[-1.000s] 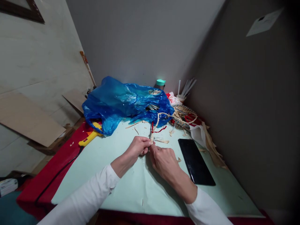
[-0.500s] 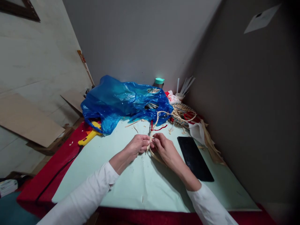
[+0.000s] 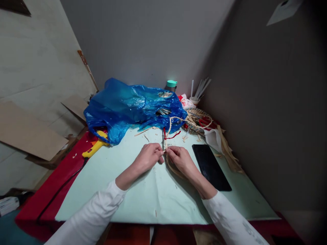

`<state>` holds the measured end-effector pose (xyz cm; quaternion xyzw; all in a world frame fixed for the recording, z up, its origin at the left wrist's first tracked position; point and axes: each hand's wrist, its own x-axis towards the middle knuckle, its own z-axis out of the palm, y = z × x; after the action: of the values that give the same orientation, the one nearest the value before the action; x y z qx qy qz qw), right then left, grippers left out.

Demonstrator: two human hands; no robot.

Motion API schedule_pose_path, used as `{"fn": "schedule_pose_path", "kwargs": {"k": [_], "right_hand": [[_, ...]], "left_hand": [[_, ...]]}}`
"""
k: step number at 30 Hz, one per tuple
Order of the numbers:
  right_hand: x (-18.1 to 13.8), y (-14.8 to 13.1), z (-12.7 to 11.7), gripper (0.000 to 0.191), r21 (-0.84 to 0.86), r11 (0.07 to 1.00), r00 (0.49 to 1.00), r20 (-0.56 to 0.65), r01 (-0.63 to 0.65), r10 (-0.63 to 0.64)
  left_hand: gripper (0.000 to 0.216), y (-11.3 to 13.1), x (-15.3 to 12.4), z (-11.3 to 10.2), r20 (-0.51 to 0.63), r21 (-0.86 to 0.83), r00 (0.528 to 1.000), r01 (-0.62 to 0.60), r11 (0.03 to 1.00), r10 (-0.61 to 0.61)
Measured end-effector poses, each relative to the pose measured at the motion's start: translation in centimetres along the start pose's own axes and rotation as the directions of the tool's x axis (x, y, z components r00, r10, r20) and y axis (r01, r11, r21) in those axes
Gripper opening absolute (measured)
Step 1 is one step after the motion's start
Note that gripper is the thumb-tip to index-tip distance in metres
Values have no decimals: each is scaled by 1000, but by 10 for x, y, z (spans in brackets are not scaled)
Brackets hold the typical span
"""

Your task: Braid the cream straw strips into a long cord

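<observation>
My left hand (image 3: 148, 158) and my right hand (image 3: 180, 159) meet over the pale green sheet (image 3: 143, 197) on the table. Both pinch a tan braided straw cord (image 3: 168, 127) at its near end. The cord runs away from my fingers toward the blue plastic bag (image 3: 130, 107) and curls right to a flat woven piece (image 3: 198, 120). Loose straw strips (image 3: 173, 168) hang under my right hand. A short red strand (image 3: 172, 136) lies beside the cord.
A black phone (image 3: 211, 166) lies face down to the right of my hands. A yellow glue gun (image 3: 95, 146) rests at the left on the red cloth (image 3: 58, 183). Red-handled scissors (image 3: 205, 122), a cup of sticks (image 3: 196, 98) and a teal-capped bottle (image 3: 171, 85) stand at the back.
My right hand has turned and slid up to the cord's end, its fingers now pinching beside the left hand's. Loose strips now trail under it. The view has tilted down slightly.
</observation>
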<state>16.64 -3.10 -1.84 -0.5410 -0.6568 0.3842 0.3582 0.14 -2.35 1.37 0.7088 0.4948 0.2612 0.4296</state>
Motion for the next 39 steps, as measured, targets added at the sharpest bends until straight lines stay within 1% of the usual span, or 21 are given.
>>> {"fn": "schedule_pose_path", "kwargs": {"k": [1,4,8,10,12,14,15,17,18,19,20,21,22,23,25,28,30,32,35,37,39], "right_hand": [[0,0,0,36,18,1000,1000,0,-2,2],[-1,2,2,37,103,995,1000,21,-16,14],[-3,5,6,36,252,965,996,64,-70,55],[-4,4,7,35,308,946,993,85,-103,81],[-5,1,7,35,369,920,989,106,-132,100],[-5,-3,6,35,447,882,987,117,-151,110],[-6,-5,5,36,480,864,987,118,-156,112],[-6,-9,4,36,515,841,985,126,-166,117],[-7,-10,3,35,520,836,983,137,-174,119],[-7,-11,3,34,528,829,981,154,-185,120],[-7,-12,3,32,541,818,977,175,-196,118],[-8,-13,2,30,557,806,975,192,-200,109],[-8,-13,2,29,564,802,974,206,-196,93],[-9,-14,1,28,557,810,975,212,-182,73],[-9,-15,0,28,500,855,977,209,-140,39],[-9,-17,-4,29,389,914,975,221,-118,32],[-9,-17,-5,27,341,933,971,236,-118,37],[-9,-15,-5,26,263,962,975,221,-76,16],[-9,-10,-3,25,75,996,985,159,48,-60],[-11,-9,-1,23,-49,994,986,134,102,-95],[-14,-10,0,17,-149,983,988,122,109,-91]], "left_hand": [[17,3,-2,-1,5,67,1000,-19,998,18],[22,10,-9,5,16,163,999,-40,986,38],[14,11,-18,25,-44,325,988,-128,937,151],[11,10,-19,30,-59,338,981,-152,929,182],[11,9,-17,28,-48,311,984,-148,939,170],[22,8,-13,21,-67,274,989,-107,956,130],[27,8,-10,17,-109,252,988,-79,964,110],[25,6,-5,11,-213,149,973,-53,988,84],[17,4,-2,10,-236,48,969,-61,997,71],[11,2,0,9,-208,-88,977,-65,994,45],[11,-1,2,10,-124,-248,992,-45,968,14],[16,-3,4,11,-10,-400,1000,3,916,-8],[19,-6,6,13,98,-517,995,69,853,-21],[21,-8,7,14,179,-593,983,131,794,-29],[23,-11,9,16,246,-661,969,196,724,-37],[22,-15,11,14,278,-681,960,229,696,-44],[22,-16,13,11,300,-669,953,245,702,-47],[23,-17,13,8,310,-655,950,248,713,-46],[26,-15,13,5,308,-656,947,280,700,-90],[24,-13,11,7,287,-665,947,307,681,-146],[19,-11,10,9,252,-667,949,312,676,-188]]}}
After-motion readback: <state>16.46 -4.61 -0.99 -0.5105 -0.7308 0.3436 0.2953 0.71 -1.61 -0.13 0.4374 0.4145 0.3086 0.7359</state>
